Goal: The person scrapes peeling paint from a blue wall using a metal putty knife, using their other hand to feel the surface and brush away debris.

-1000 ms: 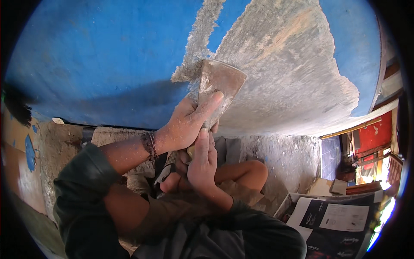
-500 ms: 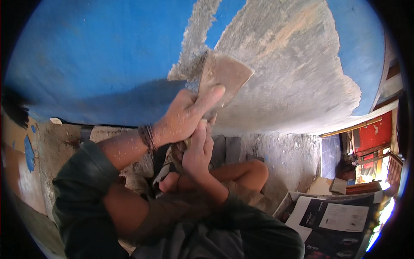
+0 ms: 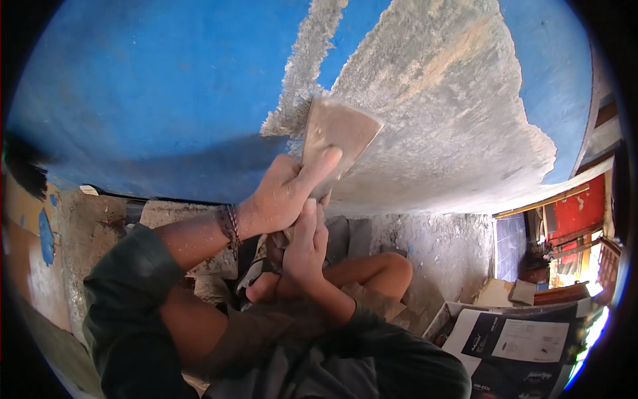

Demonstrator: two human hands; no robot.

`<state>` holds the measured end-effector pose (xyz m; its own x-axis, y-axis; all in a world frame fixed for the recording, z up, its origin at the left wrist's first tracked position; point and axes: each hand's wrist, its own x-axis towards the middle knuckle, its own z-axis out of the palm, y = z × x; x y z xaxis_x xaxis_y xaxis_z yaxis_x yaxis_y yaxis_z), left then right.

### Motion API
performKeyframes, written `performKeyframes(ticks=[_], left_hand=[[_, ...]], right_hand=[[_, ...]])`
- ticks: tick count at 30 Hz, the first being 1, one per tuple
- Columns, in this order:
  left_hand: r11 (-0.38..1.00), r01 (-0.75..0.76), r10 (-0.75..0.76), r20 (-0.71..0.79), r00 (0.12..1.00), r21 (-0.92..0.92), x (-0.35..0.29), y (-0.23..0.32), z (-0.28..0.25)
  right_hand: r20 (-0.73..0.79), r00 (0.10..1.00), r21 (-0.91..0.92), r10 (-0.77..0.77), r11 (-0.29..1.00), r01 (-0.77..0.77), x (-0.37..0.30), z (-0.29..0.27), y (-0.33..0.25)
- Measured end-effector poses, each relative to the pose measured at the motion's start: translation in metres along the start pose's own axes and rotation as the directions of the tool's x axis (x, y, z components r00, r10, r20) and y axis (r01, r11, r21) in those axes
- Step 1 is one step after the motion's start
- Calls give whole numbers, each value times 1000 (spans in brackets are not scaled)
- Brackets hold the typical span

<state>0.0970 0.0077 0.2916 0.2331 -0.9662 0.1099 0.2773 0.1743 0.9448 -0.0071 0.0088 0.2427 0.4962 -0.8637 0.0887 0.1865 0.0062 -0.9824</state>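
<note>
On the left is blue paint [image 3: 166,80]; before it our left hand [image 3: 282,191] pinches the scraper [image 3: 342,128], thumb on the blade's face. Our right hand [image 3: 307,249], nearer, curls about its mostly hidden near end. The scraper's far edge overlies the bare grey patch [image 3: 458,100], right; we'd best keep it low-angled, pressing evenly.

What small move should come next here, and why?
Probably a short forward push of the scraper toward the narrow blue strip: its wide edge faces that paint, rough grey flanks it, and the left hand has its thumb on the blade.
</note>
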Motion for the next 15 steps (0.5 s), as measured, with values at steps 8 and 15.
performKeyframes(ticks=[8,15], left_hand=[[987,35,-50,93,994,156,-2,-2,-7],[995,75,-78,60,995,59,-3,19,9]], right_hand=[[273,943,-17,192,981,-194,-1,-23,-18],[572,811,402,121,821,-406,0,-39,-27]])
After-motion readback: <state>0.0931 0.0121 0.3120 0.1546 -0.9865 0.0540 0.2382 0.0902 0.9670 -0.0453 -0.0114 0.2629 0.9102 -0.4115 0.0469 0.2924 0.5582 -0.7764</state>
